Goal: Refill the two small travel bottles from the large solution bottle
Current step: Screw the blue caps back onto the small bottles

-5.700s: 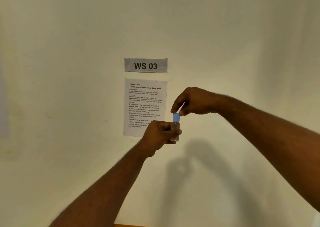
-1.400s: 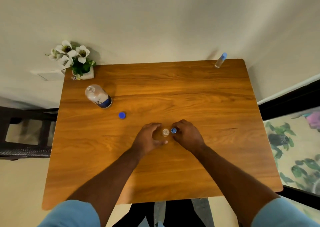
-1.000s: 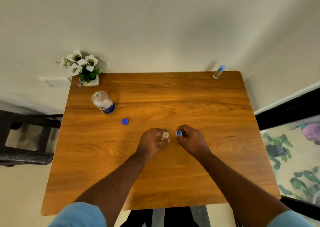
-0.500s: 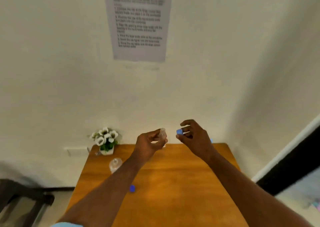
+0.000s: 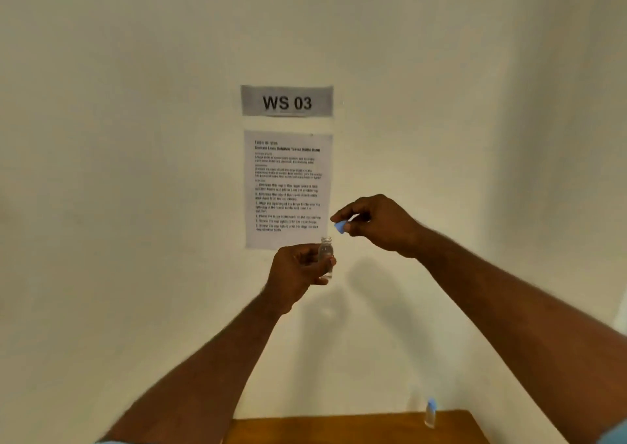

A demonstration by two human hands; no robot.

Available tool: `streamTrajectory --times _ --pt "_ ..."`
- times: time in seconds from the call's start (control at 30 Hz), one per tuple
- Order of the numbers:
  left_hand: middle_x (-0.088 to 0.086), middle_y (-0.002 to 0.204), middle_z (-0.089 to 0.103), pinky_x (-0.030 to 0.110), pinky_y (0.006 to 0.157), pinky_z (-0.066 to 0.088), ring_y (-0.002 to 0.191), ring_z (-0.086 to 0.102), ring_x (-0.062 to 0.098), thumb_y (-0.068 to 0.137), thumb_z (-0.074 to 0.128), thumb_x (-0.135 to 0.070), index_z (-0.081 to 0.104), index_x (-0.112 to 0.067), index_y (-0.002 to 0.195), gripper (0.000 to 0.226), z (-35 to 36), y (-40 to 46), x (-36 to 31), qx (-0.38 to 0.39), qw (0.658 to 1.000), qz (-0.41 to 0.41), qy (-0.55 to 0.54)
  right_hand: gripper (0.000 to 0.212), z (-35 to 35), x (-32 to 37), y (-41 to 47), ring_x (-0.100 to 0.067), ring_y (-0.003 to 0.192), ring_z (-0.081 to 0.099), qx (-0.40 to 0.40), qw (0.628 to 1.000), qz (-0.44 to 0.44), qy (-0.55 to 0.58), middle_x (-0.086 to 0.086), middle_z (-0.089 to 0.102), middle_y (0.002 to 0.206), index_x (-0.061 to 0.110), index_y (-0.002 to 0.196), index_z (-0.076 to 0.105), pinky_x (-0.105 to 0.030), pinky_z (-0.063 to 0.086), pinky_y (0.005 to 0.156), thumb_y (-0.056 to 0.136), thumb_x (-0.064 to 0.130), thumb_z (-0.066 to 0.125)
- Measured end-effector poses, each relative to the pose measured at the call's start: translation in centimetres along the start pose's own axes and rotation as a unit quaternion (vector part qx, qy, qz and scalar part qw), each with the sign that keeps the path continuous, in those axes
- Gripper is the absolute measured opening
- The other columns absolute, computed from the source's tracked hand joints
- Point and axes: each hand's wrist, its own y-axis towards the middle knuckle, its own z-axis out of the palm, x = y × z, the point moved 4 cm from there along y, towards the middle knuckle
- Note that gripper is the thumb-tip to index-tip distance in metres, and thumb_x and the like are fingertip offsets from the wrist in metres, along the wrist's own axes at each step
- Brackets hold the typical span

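Note:
My left hand (image 5: 298, 270) grips a small clear travel bottle (image 5: 326, 252) upright in front of the wall, its neck uncapped. Up and to the right of the bottle's mouth, my right hand (image 5: 376, 226) pinches its light blue cap (image 5: 339, 227); cap and bottle are apart. A second small travel bottle (image 5: 430, 413) with a light blue cap stands at the far right corner of the wooden table (image 5: 339, 430). The large solution bottle is out of view.
On the cream wall hang a grey "WS 03" sign (image 5: 287, 101) and a printed instruction sheet (image 5: 287, 189), directly behind my hands. Only the table's far edge shows at the bottom.
The view has tilted up from the table to the wall. Both hands rose from the tabletop with the open bottle and its cap, and the cap now sits higher than the bottle's mouth.

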Motion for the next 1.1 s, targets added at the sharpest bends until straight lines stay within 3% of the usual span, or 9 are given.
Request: streamTrajectory --times 0.1,0.2,0.47,0.57,0.7,0.83,0.93,1.03,1.1 --pt "0.016 0.091 0.071 0.037 0.064 0.059 0.080 0.071 0.024 0.084 0.078 -0.003 0.063 0.002 0.118 0.037 0.7 1.6 -1.9 0.007 1.000 0.017 -0.004 0.025 -2.1 2.1 2.4 -0.016 0.099 0.067 0.028 0.994 -0.045 -0.094 0.002 0.071 0.118 0.021 0.111 0.077 -0.025 0.053 0.086 0.088 0.013 0.074" --pt "0.014 0.090 0.072 0.037 0.065 0.059 0.079 0.071 0.024 0.085 0.078 -0.005 0.065 0.003 0.116 0.035 1.4 2.8 -3.2 -0.002 1.000 0.024 0.004 0.030 -3.3 3.9 3.7 -0.012 0.092 0.066 0.060 0.982 -0.074 -0.162 0.001 0.072 0.117 0.018 0.114 0.075 -0.016 0.046 0.077 0.086 0.006 0.074" --pt "0.013 0.090 0.073 0.033 0.063 0.060 0.079 0.072 0.021 0.086 0.076 -0.005 0.070 0.001 0.112 0.027 3.1 4.3 -5.2 -0.014 0.999 0.039 0.009 0.031 -4.3 5.1 4.5 -0.010 0.096 0.063 0.086 0.959 -0.102 -0.251 -0.001 0.072 0.119 0.015 0.118 0.073 -0.020 0.046 0.086 0.088 0.012 0.074" --pt "0.017 0.086 0.070 0.032 0.062 0.061 0.075 0.070 0.022 0.087 0.074 -0.001 0.068 0.009 0.108 0.024 3.5 4.3 -5.3 -0.009 0.999 0.037 0.008 0.023 -4.7 4.9 4.8 -0.014 0.086 0.066 0.076 0.958 -0.086 -0.262 0.002 0.075 0.097 0.014 0.103 0.076 -0.021 0.049 0.074 0.087 0.030 0.076" --pt "0.020 0.088 0.068 0.033 0.064 0.060 0.075 0.070 0.023 0.087 0.074 -0.002 0.065 0.011 0.105 0.024 3.6 4.1 -5.2 -0.003 0.999 0.045 0.020 0.035 -4.9 4.6 5.3 -0.011 0.068 0.063 0.049 0.952 -0.058 -0.295 0.012 0.062 0.068 0.021 0.084 0.067 -0.022 0.049 0.064 0.085 0.056 0.068" --pt "0.018 0.100 0.071 0.033 0.063 0.062 0.080 0.072 0.025 0.085 0.076 -0.003 0.067 0.003 0.114 0.030 3.3 4.1 -5.2 -0.021 0.999 0.042 0.023 0.019 -6.0 5.1 5.3 -0.010 0.081 0.070 0.082 0.981 -0.073 -0.162 0.006 0.074 0.097 0.016 0.108 0.075 -0.021 0.057 0.074 0.091 0.023 0.071" --pt "0.021 0.104 0.071 0.033 0.063 0.062 0.083 0.073 0.029 0.085 0.077 -0.006 0.067 0.004 0.112 0.030 3.2 4.1 -5.3 -0.024 0.998 0.046 0.034 0.027 -5.7 5.4 4.6 0.002 0.079 0.062 0.143 0.965 -0.095 -0.197 0.016 0.069 0.099 0.017 0.110 0.077 -0.004 0.046 0.065 0.087 0.004 0.072" --pt "0.023 0.096 0.070 0.032 0.062 0.061 0.079 0.073 0.022 0.086 0.076 -0.005 0.064 0.012 0.107 0.030 3.5 3.9 -5.4 -0.013 0.998 0.048 0.043 0.013 -5.0 5.4 4.5 -0.004 0.065 0.063 0.118 0.960 -0.078 -0.241 0.016 0.067 0.073 0.017 0.097 0.076 -0.018 0.048 0.066 0.086 0.023 0.077" --pt "0.023 0.095 0.069 0.031 0.063 0.061 0.078 0.073 0.022 0.086 0.075 -0.005 0.063 0.015 0.105 0.030 3.6 3.7 -5.6 -0.012 0.998 0.051 0.039 0.026 -4.9 5.3 4.5 -0.008 0.060 0.061 0.074 0.948 -0.060 -0.305 0.012 0.063 0.063 0.024 0.079 0.066 -0.024 0.050 0.064 0.085 0.048 0.073"
